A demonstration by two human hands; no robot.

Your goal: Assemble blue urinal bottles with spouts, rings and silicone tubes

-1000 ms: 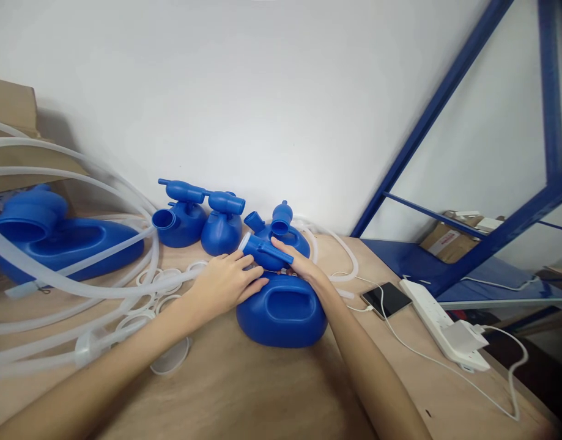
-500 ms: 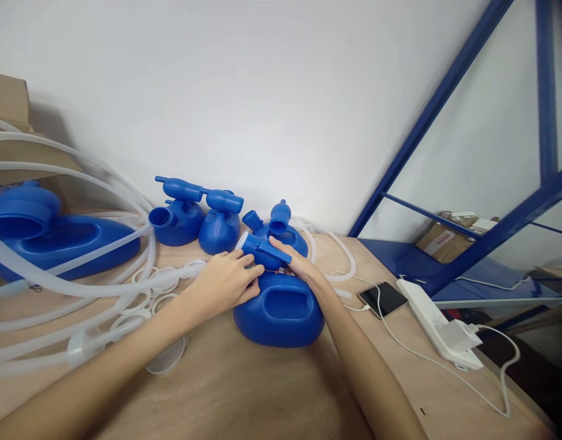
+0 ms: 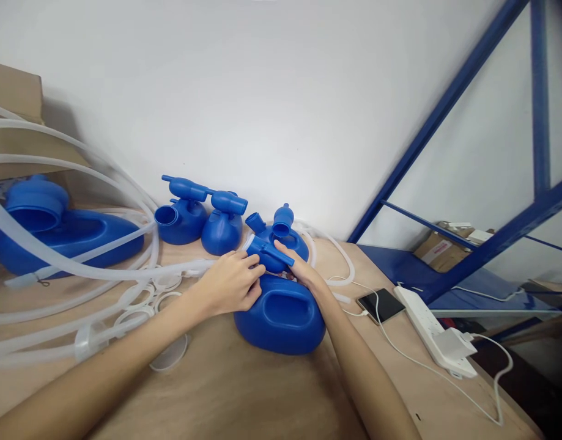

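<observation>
A blue bulb-shaped plastic spout (image 3: 272,253), with a narrow tube and a white ring (image 3: 249,242) at its wide end, is held above a blue bottle (image 3: 281,333). My right hand (image 3: 301,267) grips the spout from the right, thumb along its tube. With bent fingers, my left hand (image 3: 237,278) closes on the spout's wide end by the ring; its fingertips are partly hidden. The blue bottle lies in front of both hands, its handle opening facing up. Just behind stands another blue bottle (image 3: 300,244) with a spout (image 3: 283,220) on it.
Two blue bottles (image 3: 183,225) topped with spouts stand by the wall. Left, clear hoses (image 3: 101,269) loop over a larger-looking blue bottle (image 3: 97,244); several white rings (image 3: 136,318) lie below. Right are a phone (image 3: 381,304), a power strip (image 3: 427,330) and a blue shelf frame (image 3: 427,140).
The view has shifted slightly, so most things sit a little differently in the picture. Both hands keep their hold on the spout, its white ring tilted slightly differently.
</observation>
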